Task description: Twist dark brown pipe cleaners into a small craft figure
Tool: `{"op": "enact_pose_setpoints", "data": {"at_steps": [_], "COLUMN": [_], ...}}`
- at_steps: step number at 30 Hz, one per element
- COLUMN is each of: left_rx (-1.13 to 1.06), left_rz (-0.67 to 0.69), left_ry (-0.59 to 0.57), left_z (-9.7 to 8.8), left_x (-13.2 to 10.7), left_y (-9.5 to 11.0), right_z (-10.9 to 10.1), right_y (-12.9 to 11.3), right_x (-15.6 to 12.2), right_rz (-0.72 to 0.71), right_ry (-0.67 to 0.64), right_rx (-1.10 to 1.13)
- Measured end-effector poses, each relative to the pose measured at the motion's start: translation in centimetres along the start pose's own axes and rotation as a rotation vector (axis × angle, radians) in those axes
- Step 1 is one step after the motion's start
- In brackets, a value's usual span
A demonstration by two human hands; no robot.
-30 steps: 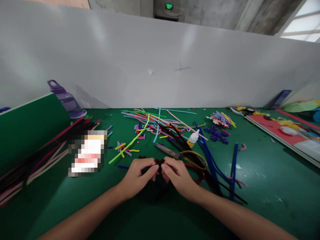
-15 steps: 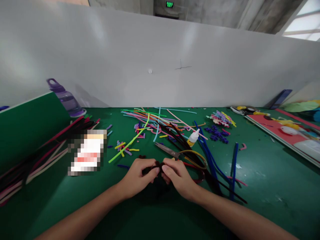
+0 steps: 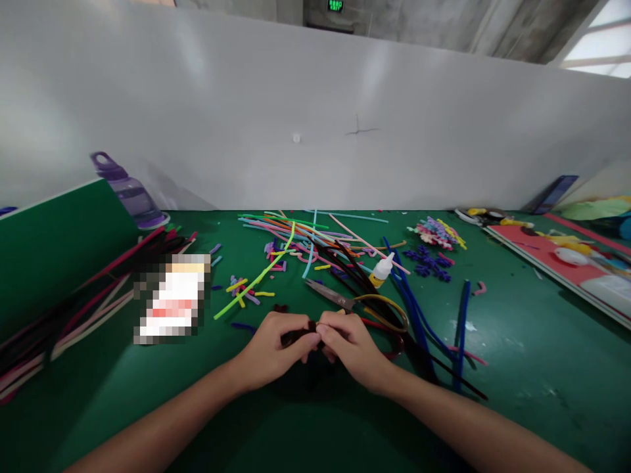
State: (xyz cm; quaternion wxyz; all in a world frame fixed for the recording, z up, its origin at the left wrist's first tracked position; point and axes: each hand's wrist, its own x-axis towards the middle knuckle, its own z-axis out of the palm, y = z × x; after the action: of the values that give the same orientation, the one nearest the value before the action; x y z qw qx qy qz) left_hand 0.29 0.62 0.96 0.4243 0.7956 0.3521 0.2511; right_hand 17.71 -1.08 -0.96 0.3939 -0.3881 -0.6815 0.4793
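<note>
My left hand [image 3: 273, 349] and my right hand [image 3: 355, 348] meet at the middle of the green table, thumbs and fingertips pressed together. Between them is a short dark brown pipe cleaner [image 3: 292, 337], mostly hidden by the fingers, so its shape is unclear. Just beyond my right hand lies a pair of scissors [image 3: 340, 300], blades pointing left and yellow and red handles spread. A small brown fuzzy piece [image 3: 280, 308] rests above my left hand. Behind the scissors a white glue bottle [image 3: 381, 270] leans among dark brown pipe cleaners [image 3: 355, 266].
Coloured pipe cleaners [image 3: 261, 279] and cut bits spread across the table. Blue ones [image 3: 413, 309] lie right, near a purple-blue cluster [image 3: 426, 264] and a pastel bundle [image 3: 436, 233]. At left are a bundle [image 3: 106, 289], a blurred white item [image 3: 177, 302] and a purple bottle [image 3: 135, 200].
My fingertips have come closer together, with the left thumb now almost touching the right one. Less of the brown pipe cleaner shows between them. The things on the table lie as before.
</note>
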Motion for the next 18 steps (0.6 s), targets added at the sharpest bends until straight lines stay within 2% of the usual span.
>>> {"op": "enact_pose_setpoints", "data": {"at_steps": [6, 15, 18], "left_rx": [0.041, 0.02, 0.001], "left_rz": [0.032, 0.066, 0.095], "left_ry": [-0.002, 0.007, -0.015], "left_z": [0.06, -0.01, 0.09], "left_x": [0.02, -0.1, -0.12], "left_y": [-0.11, -0.32, -0.31], "right_z": [-0.04, 0.25, 0.19], "right_y": [0.28, -0.02, -0.23], "right_x": [0.06, 0.04, 0.12], "right_rz": [0.127, 0.11, 0.112], "right_ry": [-0.053, -0.003, 0.02], "right_rx": [0.241, 0.347, 0.32]}}
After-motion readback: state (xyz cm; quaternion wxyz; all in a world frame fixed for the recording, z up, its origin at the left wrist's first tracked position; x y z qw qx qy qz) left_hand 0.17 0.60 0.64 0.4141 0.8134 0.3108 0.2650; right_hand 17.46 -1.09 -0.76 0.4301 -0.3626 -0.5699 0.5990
